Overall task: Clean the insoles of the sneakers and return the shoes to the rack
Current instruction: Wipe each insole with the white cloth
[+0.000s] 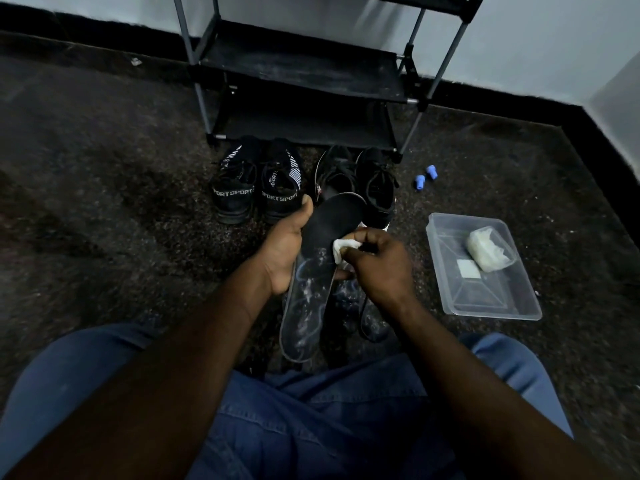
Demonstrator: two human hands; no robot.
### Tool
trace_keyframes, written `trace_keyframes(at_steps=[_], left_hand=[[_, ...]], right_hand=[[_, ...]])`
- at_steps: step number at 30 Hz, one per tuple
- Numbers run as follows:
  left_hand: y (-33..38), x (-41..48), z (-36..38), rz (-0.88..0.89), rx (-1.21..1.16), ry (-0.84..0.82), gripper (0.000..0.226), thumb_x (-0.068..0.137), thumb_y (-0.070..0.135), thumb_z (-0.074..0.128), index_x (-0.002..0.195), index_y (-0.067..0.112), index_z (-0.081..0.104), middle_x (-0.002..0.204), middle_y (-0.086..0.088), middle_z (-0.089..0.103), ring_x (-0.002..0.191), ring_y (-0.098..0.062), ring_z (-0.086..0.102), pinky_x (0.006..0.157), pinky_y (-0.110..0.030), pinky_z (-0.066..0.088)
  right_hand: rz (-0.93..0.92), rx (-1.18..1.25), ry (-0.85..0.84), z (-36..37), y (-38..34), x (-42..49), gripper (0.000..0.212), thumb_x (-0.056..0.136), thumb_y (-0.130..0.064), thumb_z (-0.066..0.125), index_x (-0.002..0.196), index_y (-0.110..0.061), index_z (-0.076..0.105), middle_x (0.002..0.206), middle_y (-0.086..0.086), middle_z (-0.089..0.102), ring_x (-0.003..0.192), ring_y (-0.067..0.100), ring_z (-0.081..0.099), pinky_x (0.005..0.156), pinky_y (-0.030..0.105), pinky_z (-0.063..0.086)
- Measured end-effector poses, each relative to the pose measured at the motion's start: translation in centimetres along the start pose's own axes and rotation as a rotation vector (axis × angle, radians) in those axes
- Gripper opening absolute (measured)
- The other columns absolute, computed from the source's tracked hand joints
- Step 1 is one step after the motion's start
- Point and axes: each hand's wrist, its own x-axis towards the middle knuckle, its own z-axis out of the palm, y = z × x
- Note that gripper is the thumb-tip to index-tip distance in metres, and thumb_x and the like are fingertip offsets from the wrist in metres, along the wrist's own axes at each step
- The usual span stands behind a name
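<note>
Sneakers (277, 192) with "SPORT" heel lettering

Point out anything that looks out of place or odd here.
Two small blue pieces lie loose on the carpet right of the rack, apart from the tub. The insole held by the left hand bears white smears; the right hand presses a cloth to it.

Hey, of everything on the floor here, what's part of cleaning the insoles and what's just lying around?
Job: insole held in the left hand; white wipe pinched in the right hand; SPORT sneakers; plain black sneakers; shoe rack; clear tub with a white packet, likely supplies.
Lying about: two small blue pieces beside the rack; scrap by the wall.
</note>
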Motion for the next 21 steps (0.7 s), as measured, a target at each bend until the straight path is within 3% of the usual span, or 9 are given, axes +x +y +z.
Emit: trace_keyframes(at_steps=[3, 5, 8, 10, 12, 14, 17, 19, 21], left_hand=[[0.0, 0.0, 0.1, -0.018, 0.025, -0.003, 0.082, 0.099, 0.074, 0.023, 0.138, 0.012, 0.059, 0.124, -0.015, 0.071, 0.1, -0.032, 0.072, 0.08, -0.051, 0.061], [0.1, 0.0, 0.1, -0.03, 0.038, -0.013, 0.087, 0.095, 0.079, 0.023, 0.139, 0.013, 0.059, 0.131, -0.015, 0.068, 0.11, -0.032, 0.07, 0.088, -0.055, 0.059], [-0.2, 0.0, 0.1, -0.054, 0.069, -0.026, 0.089, 0.092, 0.082, 0.024, 0.141, 0.015, 0.059, 0.135, -0.013, 0.066, 0.121, -0.035, 0.065, 0.096, -0.058, 0.053], [-0.5, -0.1, 0.3, -0.059, 0.061, -0.037, 0.084, 0.095, 0.077, 0.028, 0.139, 0.014, 0.061, 0.126, -0.013, 0.069, 0.109, -0.034, 0.068, 0.091, -0.049, 0.056], [-0.6, 0.0, 0.5, -0.047, 0.063, -0.052, 0.078, 0.099, 0.073, 0.031, 0.131, 0.01, 0.065, 0.108, -0.013, 0.072, 0.089, -0.03, 0.069, 0.077, -0.04, 0.057], [-0.6, 0.3, 0.6, -0.028, 0.069, -0.057, 0.077, 0.101, 0.069, 0.031, 0.133, 0.006, 0.062, 0.101, -0.014, 0.071, 0.078, -0.028, 0.068, 0.068, -0.036, 0.055], [-0.6, 0.6, 0.4, 0.014, 0.073, -0.012, 0.076, 0.102, 0.067, 0.03, 0.137, 0.006, 0.06, 0.106, -0.014, 0.073, 0.08, -0.027, 0.07, 0.065, -0.035, 0.058], [-0.6, 0.6, 0.3, 0.033, 0.076, 0.011, 0.075, 0.102, 0.067, 0.031, 0.14, 0.009, 0.059, 0.114, -0.012, 0.073, 0.089, -0.028, 0.071, 0.067, -0.036, 0.061], [-0.8, 0.7, 0.4, 0.043, 0.041, 0.001, 0.073, 0.101, 0.067, 0.035, 0.143, 0.01, 0.057, 0.122, -0.012, 0.072, 0.098, -0.027, 0.072, 0.075, -0.038, 0.062]], right_hand=[[0.055, 0.056, -0.017, -0.3, -0.1, 0.1, 0.007, 0.089, -0.002, 0.071, 0.086, -0.007, 0.074, 0.08, 0.01, 0.075, 0.069, 0.029, 0.075, 0.067, 0.061, 0.062], [0.064, 0.112, 0.001, -0.3, -0.5, 0.0, 0.005, 0.089, 0.0, 0.071, 0.089, -0.003, 0.075, 0.083, 0.015, 0.075, 0.074, 0.034, 0.074, 0.067, 0.058, 0.062], [0.046, 0.167, 0.106, -0.6, -1.0, 0.5, 0.006, 0.089, -0.002, 0.072, 0.093, -0.003, 0.076, 0.082, 0.011, 0.077, 0.075, 0.023, 0.074, 0.059, 0.038, 0.062], [0.045, 0.21, 0.136, -0.9, -1.3, 0.4, 0.007, 0.092, 0.0, 0.069, 0.096, 0.0, 0.075, 0.08, 0.009, 0.075, 0.066, 0.018, 0.073, 0.051, 0.032, 0.059], [0.041, 0.216, 0.114, -1.2, -1.2, 0.4, 0.007, 0.093, -0.002, 0.069, 0.098, -0.002, 0.074, 0.081, 0.009, 0.076, 0.063, 0.023, 0.073, 0.052, 0.038, 0.061], [0.012, 0.11, 0.146, -1.4, -0.7, 0.5, 0.007, 0.092, -0.009, 0.072, 0.097, -0.011, 0.076, 0.083, 0.001, 0.077, 0.065, 0.014, 0.073, 0.058, 0.034, 0.06], [-0.171, -0.188, 0.365, -1.8, -0.2, 0.6, 0.009, 0.083, -0.027, 0.072, 0.092, -0.03, 0.073, 0.096, -0.008, 0.074, 0.088, 0.009, 0.071, 0.08, 0.037, 0.059], [-0.392, -0.312, 0.486, -2.0, -0.3, 0.3, 0.013, 0.081, -0.022, 0.066, 0.091, -0.028, 0.071, 0.099, -0.005, 0.068, 0.09, 0.013, 0.066, 0.081, 0.036, 0.055], [-0.518, -0.501, 0.413, -1.6, -0.3, 0.1, 0.013, 0.083, -0.018, 0.064, 0.094, -0.021, 0.07, 0.096, -0.002, 0.066, 0.09, 0.019, 0.063, 0.077, 0.036, 0.052]])
